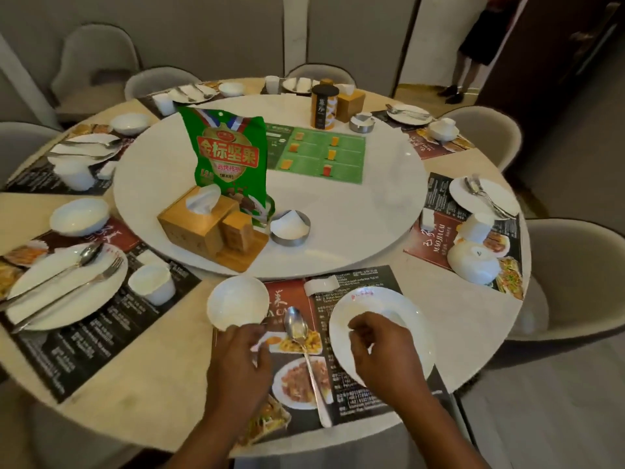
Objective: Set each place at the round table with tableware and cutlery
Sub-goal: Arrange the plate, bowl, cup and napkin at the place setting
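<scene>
Head view.

- Bowl (236,304), white: stands at the far left corner of the near placemat (341,404), just short of the turntable (338,214) rim. Only its white inside is seen.
- Plate (411,321), white: lies across the placemat's right edge, its near rim close to the edge of the surface (162,370).
- Spoon (297,328): lies flat on the placemat between bowl and plate, scoop away, handle toward the near edge.
- Small white dish (321,285): set at the placemat's far edge.
- Left grip (240,363): fingers curled just beside the bowl's near rim. A pale glint is seen beneath them; whether something is grasped cannot be told.
- Right grip (378,346): fingers curled over the plate's left half. Whether it is clenched or grasping something cannot be told.
- On the turntable: a wooden tissue box (192,225) with a tissue standing out, a green snack bag (230,154) upright behind it, and a metal ashtray (290,228) holding folded white paper.
- Left setting: a plate (101,299) carries a spoon and a fork; a white cup (152,284) stands beside it.
- Open room: a bare wedge of surface is noted between the two placemats, and another to the right of the near plate.
</scene>
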The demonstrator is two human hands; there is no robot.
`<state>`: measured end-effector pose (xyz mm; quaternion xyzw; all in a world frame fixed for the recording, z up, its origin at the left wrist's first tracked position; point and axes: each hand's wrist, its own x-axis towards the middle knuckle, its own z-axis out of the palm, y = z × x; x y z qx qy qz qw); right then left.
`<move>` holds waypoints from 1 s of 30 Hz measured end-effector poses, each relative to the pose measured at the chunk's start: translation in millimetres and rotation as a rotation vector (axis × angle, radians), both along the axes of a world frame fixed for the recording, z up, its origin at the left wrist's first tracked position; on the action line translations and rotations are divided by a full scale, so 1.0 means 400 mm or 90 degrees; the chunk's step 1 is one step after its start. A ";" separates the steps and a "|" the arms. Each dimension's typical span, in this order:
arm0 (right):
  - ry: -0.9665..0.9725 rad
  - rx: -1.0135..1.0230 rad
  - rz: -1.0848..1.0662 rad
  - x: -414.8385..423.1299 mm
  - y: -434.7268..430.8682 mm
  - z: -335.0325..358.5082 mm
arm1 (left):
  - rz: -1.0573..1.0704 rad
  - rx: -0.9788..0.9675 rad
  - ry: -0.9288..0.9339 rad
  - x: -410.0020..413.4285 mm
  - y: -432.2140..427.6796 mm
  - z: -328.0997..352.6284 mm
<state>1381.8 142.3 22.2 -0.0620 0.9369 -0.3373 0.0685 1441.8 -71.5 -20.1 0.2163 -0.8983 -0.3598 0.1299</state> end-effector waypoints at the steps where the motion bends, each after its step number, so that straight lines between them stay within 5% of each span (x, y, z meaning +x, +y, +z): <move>1: -0.015 0.001 0.012 0.011 0.019 -0.005 | 0.009 0.024 -0.004 0.017 0.034 -0.004; 13: -0.098 0.236 0.204 0.072 -0.130 -0.124 | 0.126 0.069 -0.113 0.106 0.091 0.013; 30: -0.156 0.169 0.026 0.057 -0.183 -0.146 | 0.037 0.129 -0.253 0.038 0.062 0.002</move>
